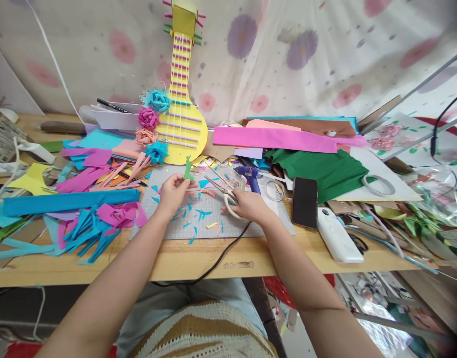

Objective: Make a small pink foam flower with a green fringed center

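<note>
1. Small cut piece of bright green paper (189, 170): held upright above the mat, in front of the instrument's base.
2. Left hand (172, 195): thumb and fingers pinched together on that piece.
3. Right hand (250, 205): curled round the cream handles of metal-bladed scissors (224, 190), blades pointing toward the left hand.
4. Beneath both, a flat grey cutting mat (176, 230), littered with small turquoise paper snippets (203, 214).
5. Crowding the right hand: a blue plastic glue gun (250, 173), just beyond; a thin black cable (224, 252) crosses the near table edge.
6. Behind: a yellow lute-shaped paper instrument (181, 130), stringed, crepe flowers down one side.
7. Right: crumpled dark-green crepe sheet (320, 171), black rectangular phone (305, 203).
8. Left: long folded blue paper strip (70, 201) over heaped scraps.
</note>
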{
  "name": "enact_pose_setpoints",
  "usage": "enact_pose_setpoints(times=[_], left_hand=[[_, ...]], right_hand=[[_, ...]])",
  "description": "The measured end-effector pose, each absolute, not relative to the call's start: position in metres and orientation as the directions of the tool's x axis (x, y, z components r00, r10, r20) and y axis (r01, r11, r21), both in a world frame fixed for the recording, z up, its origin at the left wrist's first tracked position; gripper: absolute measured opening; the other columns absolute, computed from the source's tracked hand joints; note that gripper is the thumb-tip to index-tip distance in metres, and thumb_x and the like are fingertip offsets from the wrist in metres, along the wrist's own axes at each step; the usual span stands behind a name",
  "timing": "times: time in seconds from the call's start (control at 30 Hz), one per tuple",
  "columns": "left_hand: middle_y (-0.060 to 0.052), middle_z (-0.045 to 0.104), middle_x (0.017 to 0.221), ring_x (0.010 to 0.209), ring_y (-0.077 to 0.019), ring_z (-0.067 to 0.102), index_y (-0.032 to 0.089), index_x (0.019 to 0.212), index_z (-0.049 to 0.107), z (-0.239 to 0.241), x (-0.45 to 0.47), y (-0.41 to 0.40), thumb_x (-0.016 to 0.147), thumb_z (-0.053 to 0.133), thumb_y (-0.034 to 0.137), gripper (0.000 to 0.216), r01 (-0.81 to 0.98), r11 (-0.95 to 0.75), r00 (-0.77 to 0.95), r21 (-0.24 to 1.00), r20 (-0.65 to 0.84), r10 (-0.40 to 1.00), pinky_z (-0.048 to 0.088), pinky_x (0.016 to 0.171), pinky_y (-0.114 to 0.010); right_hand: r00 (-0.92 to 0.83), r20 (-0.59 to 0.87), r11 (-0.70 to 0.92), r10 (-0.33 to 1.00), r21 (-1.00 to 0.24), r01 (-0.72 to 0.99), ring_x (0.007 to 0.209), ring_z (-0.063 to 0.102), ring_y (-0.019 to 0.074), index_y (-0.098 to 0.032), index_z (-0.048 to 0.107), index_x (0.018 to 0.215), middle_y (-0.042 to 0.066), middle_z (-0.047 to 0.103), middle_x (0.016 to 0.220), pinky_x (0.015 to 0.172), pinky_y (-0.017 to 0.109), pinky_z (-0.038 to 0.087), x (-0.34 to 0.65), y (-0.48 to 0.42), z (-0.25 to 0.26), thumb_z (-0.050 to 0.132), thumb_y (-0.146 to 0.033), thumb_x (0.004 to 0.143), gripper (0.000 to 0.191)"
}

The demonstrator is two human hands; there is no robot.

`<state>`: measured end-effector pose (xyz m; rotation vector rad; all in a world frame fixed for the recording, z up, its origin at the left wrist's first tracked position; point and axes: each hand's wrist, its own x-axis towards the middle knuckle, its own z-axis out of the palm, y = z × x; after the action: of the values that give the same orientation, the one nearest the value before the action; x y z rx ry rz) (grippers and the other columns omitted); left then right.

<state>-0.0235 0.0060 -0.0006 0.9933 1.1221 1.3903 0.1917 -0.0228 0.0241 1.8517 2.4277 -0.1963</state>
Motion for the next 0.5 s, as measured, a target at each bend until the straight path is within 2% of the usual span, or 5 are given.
enact_pose_setpoints(times=[0.1,0.2,0.37,0.43,0.5], left_hand=[[0.0,0.064,0.068,0.067,-0.0168,0.067,0.017,0.072,0.05,-0.001,-0.024,0.007,0.064,0.064,0.027,0.019,-0.19,-0.025,-0.125,0.981,0.001,0.992,0.054,0.056,-0.026],[0.0,0.064,0.066,0.065,-0.0162,0.066,0.016,0.072,0.05,-0.003,-0.024,0.008,0.066,0.063,0.025,0.017,-0.168,-0.006,-0.136,0.986,-0.017,0.991,0.053,0.054,-0.024],[0.001,0.06,0.063,0.055,-0.0134,0.063,0.016,0.074,0.049,-0.006,-0.025,0.013,0.072,0.059,0.025,0.014,-0.104,-0.029,-0.167,0.994,0.011,0.986,0.051,0.048,-0.023],[0.003,0.057,0.06,0.051,-0.0129,0.062,0.016,0.075,0.048,-0.008,-0.025,0.015,0.074,0.057,0.027,0.014,-0.097,-0.062,-0.171,0.993,0.045,0.984,0.05,0.046,-0.023],[0.005,0.054,0.057,0.049,-0.0128,0.06,0.017,0.076,0.046,-0.01,-0.025,0.016,0.076,0.055,0.028,0.014,-0.098,-0.084,-0.176,0.992,0.066,0.982,0.05,0.046,-0.024]], right_hand=[[-0.191,-0.105,0.189,0.976,-0.03,0.982,0.085,0.063,0.0249,-0.016,0.054,0.096,0.012,0.067,0.093,0.064,0.03,0.041,0.182,-0.02,0.024,0.053,-0.051,0.078,0.04],[-0.188,-0.014,0.186,0.982,-0.085,0.979,0.089,0.062,0.0238,-0.017,0.055,0.1,0.011,0.066,0.099,0.068,0.03,0.043,0.18,-0.02,0.026,0.054,-0.044,0.079,0.034],[-0.24,0.202,0.281,0.95,-0.209,0.937,0.092,0.062,0.0204,-0.021,0.058,0.1,0.005,0.067,0.103,0.075,0.03,0.045,0.218,-0.045,0.019,0.046,-0.033,0.086,0.022],[-0.171,0.315,0.238,0.933,-0.19,0.952,0.085,0.064,0.0199,-0.021,0.06,0.097,0.004,0.069,0.095,0.074,0.03,0.046,0.25,-0.062,0.01,0.045,-0.031,0.086,0.021],[-0.063,0.449,0.144,0.891,-0.15,0.978,0.086,0.064,0.0211,-0.02,0.06,0.097,0.006,0.069,0.096,0.076,0.032,0.046,0.287,-0.078,0.001,0.044,-0.027,0.084,0.022]])
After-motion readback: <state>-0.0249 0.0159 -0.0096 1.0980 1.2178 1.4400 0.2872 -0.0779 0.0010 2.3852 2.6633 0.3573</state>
